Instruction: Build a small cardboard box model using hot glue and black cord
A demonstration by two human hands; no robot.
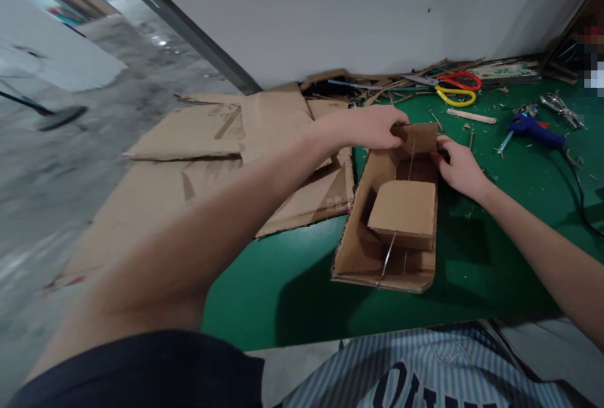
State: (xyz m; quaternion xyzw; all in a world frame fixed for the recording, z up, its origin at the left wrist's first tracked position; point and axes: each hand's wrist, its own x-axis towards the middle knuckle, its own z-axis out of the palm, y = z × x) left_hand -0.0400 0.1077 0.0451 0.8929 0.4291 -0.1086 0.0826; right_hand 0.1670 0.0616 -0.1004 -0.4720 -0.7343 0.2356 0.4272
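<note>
An open cardboard box (355, 232) stands on the green table in front of me. Inside it sits a smaller cardboard block (404, 205), with a thin metal rod (389, 256) running from it to the near wall. Another thin line continues from the block toward the far wall. My left hand (372, 126) is closed on the far end of the box, its fingers curled over the top edge. At the far right corner my right hand (460, 168) pinches the wall between thumb and fingers, some of which are hidden behind the cardboard.
Flattened cardboard sheets (212, 128) overhang the table's left side. Red and yellow scissors (455, 88) lie at the back among cardboard scraps. A blue glue gun (538, 131) with a black cord rests to the right, near a wooden stick (470, 117). A white wall closes off the back.
</note>
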